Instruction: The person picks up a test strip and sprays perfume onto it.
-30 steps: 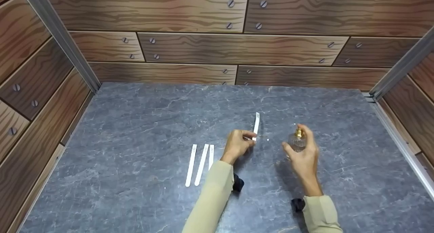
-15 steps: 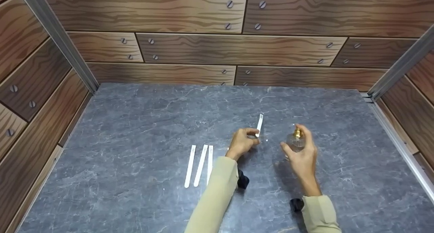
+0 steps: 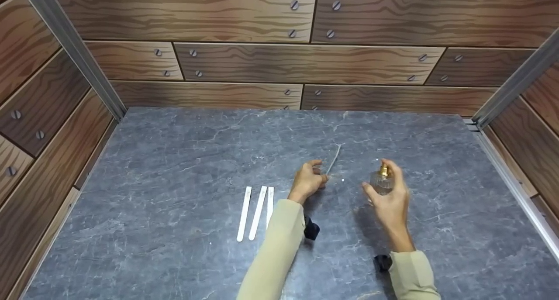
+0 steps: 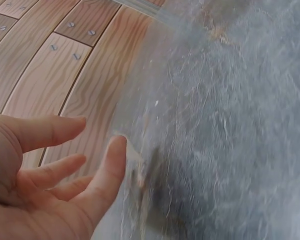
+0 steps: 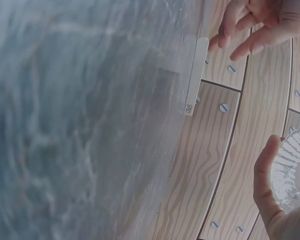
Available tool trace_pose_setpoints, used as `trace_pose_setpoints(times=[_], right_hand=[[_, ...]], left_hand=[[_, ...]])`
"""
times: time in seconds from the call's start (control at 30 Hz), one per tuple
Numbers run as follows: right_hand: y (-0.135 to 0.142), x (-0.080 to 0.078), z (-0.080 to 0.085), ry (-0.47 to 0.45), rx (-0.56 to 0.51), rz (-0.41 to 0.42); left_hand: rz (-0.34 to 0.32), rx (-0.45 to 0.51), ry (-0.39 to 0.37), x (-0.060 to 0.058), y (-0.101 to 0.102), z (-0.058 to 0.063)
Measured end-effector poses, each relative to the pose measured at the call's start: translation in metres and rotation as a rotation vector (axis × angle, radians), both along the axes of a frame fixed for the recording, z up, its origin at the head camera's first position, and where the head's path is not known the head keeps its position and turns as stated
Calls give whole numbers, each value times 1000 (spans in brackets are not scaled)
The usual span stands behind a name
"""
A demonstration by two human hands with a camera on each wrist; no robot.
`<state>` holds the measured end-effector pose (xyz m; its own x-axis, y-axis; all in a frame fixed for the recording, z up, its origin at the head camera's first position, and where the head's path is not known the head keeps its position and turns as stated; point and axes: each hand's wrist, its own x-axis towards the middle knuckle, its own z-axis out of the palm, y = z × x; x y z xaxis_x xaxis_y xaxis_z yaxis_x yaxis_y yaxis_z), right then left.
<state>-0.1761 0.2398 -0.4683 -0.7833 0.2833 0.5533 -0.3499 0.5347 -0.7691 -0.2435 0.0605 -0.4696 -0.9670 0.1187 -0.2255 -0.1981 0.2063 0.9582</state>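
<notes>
Three white strips (image 3: pixel 257 212) lie flat on the grey table (image 3: pixel 174 173), the third partly behind a sleeve (image 3: pixel 273 247). Next, the left hand (image 3: pixel 307 181), thumb and fingers parted; I can't tell whether it touches the fourth strip (image 3: pixel 334 159), thin and edge-on by its fingertips. Rightward, an upright clear, ribbed, gold-topped bottle (image 3: pixel 381 184) sits in the right hand (image 3: pixel 392 200), fingers curled round it.

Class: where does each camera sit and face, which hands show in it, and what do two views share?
Head: on the head, facing forward and down at the marbled tabletop; left hand, right hand and sleeves show.
Left wrist: on that wrist, looking past the left hand's fingers at tabletop and plank-patterned wall.
Right wrist: on that wrist, facing tabletop and wall; right hand, partly, and left hand show.
Shared: head and right wrist show the glass perfume bottle.
</notes>
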Motion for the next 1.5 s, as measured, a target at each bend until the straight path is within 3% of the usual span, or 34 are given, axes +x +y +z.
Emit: trace_pose_setpoints(times=[0.43,0.73,0.93,1.13,1.5], right_hand=[[0,1,-2,-4,9,3],[0,2,-1,-18,-1,10],[-1,2,0,-17,10,-2],[-1,4,0,-6,11,-3],[-1,5,-1,-5,-5,11]], left_hand=[[-15,-60,71,15,-24,3],[9,-51,155,28,-46,-3],[25,-125,214,36,-56,-4],[48,-193,229,45,-63,-5],[87,-203,230,61,-71,-10]])
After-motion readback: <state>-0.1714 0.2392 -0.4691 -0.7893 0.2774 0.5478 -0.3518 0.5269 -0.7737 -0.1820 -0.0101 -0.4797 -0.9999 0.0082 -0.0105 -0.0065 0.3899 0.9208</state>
